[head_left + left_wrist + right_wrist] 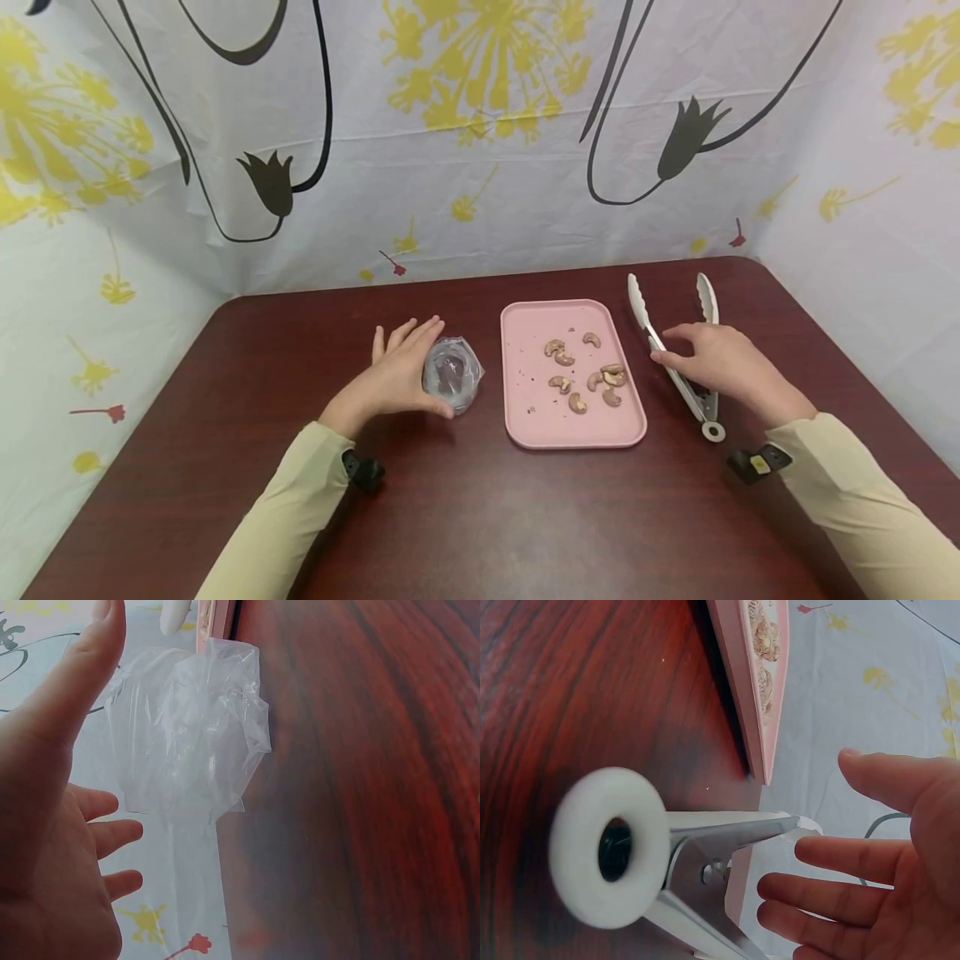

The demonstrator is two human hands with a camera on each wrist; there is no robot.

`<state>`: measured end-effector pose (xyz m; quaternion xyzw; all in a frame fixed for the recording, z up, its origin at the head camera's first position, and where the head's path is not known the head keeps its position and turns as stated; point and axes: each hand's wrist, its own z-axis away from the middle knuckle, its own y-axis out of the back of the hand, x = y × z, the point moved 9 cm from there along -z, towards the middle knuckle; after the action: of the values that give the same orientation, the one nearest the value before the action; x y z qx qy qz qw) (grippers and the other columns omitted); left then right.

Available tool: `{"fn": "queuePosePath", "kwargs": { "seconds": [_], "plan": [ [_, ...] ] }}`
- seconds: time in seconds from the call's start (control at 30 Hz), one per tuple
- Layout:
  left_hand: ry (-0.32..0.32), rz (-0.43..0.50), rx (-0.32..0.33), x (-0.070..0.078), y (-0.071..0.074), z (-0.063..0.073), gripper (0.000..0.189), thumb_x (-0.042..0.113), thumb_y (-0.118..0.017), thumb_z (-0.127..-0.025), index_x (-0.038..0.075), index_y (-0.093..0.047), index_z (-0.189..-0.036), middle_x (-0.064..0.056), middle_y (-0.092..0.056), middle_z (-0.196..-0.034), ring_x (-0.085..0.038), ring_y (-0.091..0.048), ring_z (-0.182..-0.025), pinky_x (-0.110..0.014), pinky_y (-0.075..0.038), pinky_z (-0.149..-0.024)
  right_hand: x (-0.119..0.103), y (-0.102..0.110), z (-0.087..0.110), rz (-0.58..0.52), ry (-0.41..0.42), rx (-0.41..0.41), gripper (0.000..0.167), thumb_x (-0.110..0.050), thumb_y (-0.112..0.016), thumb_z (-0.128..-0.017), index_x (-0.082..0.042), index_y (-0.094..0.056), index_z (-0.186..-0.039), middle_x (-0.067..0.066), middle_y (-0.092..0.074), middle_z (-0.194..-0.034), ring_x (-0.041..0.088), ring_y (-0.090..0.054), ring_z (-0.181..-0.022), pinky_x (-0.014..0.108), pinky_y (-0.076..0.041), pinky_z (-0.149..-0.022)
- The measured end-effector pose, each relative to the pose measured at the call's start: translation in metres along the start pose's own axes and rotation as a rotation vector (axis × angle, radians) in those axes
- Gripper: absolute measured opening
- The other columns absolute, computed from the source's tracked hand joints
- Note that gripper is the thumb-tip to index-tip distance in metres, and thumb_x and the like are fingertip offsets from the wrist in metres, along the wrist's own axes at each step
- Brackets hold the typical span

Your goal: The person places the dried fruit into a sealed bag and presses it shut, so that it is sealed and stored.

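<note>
Cloth point(525, 225): white, printed with yellow and grey flowers, hanging at the left, behind and at the right.
Bench point(480, 517): dark reddish wood grain, spanning the scene and carrying everything below.
Left sleeve point(277, 508): pale, with a black wrist device point(363, 472) near the cuff.
Left hand point(397, 375): thumb and fingers spread wide apart, curving loosely about the left side of a clear plastic-wrapped container point(453, 375); it grips nothing, and whether the skin touches the plastic I cannot tell.
Clear plastic-wrapped container: stands on the bench between the left hand and the tray, round when seen from above, its plastic crinkled and loose at the edges.
Tray point(577, 435): pink, rounded corners, raised rim, lying flat near the middle.
Cashews point(577, 403): several, scattered on the tray, mostly toward its right half, with small dark crumbs around them.
Tongs point(682, 383): just right of the tray, their two arms spread, pale tips toward the far edge, white ring nearer the person.
Right hand point(720, 358): over the tongs, fingers loosely extended, thumb apart, gripping nothing; contact is unclear.
Right sleeve point(862, 500): pale, another black device at the cuff.
</note>
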<state>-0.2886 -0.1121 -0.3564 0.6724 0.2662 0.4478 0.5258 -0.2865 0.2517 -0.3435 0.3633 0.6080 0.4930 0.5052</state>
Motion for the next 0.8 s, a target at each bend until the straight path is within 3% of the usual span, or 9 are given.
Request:
{"fn": "queuePosePath", "kwargs": {
  "seconds": [0.17, 0.37, 0.63, 0.8],
  "plan": [
    [-0.006, 0.028, -0.017, 0.001, -0.0034, 0.0001, 0.127, 0.058, -0.086, -0.054, 0.013, -0.021, -0.152, -0.007, -0.025, -0.157, -0.035, -0.014, -0.144, -0.068, 0.01, -0.107, -0.0012, -0.0015, 0.0002, 0.022, 0.016, -0.001, 0.051, -0.039, -0.067, -0.085, 0.002, -0.064, -0.115, 0.019, -0.069, -0.103, 0.042, -0.063, -0.094, 0.056, -0.045, -0.078],
    [0.019, 0.015, -0.012, 0.0013, -0.0061, -0.0007, 0.123, 0.057, -0.086, -0.055, 0.013, -0.025, -0.151, -0.009, -0.038, -0.15, -0.034, -0.018, -0.143, -0.067, 0.013, -0.106, -0.0022, -0.0024, -0.0002, 0.022, 0.031, 0.01, 0.038, -0.025, -0.074, -0.077, -0.001, -0.067, -0.106, 0.011, -0.071, -0.085, 0.034, -0.064, -0.079, 0.053, -0.046, -0.07],
    [0.032, -0.026, 0.018, 0.0005, -0.0074, -0.0014, 0.121, 0.061, -0.085, -0.052, 0.013, -0.03, -0.149, -0.01, -0.045, -0.141, -0.035, -0.028, -0.136, -0.067, 0.008, -0.107, 0.0023, -0.0075, 0.0011, 0.016, 0.032, -0.013, 0.027, -0.015, -0.074, -0.075, -0.002, -0.068, -0.098, 0.0, -0.067, -0.073, 0.018, -0.058, -0.066, 0.04, -0.045, -0.06],
    [0.057, -0.039, 0.027, 0.0003, -0.0089, -0.0013, 0.119, 0.063, -0.083, -0.054, 0.013, -0.031, -0.148, -0.01, -0.048, -0.132, -0.035, -0.031, -0.131, -0.067, 0.007, -0.108, 0.0021, -0.0056, 0.0027, 0.026, 0.051, 0.009, 0.02, -0.011, -0.072, -0.075, -0.004, -0.067, -0.093, -0.002, -0.063, -0.07, 0.017, -0.055, -0.063, 0.037, -0.043, -0.059]
  ]
}}
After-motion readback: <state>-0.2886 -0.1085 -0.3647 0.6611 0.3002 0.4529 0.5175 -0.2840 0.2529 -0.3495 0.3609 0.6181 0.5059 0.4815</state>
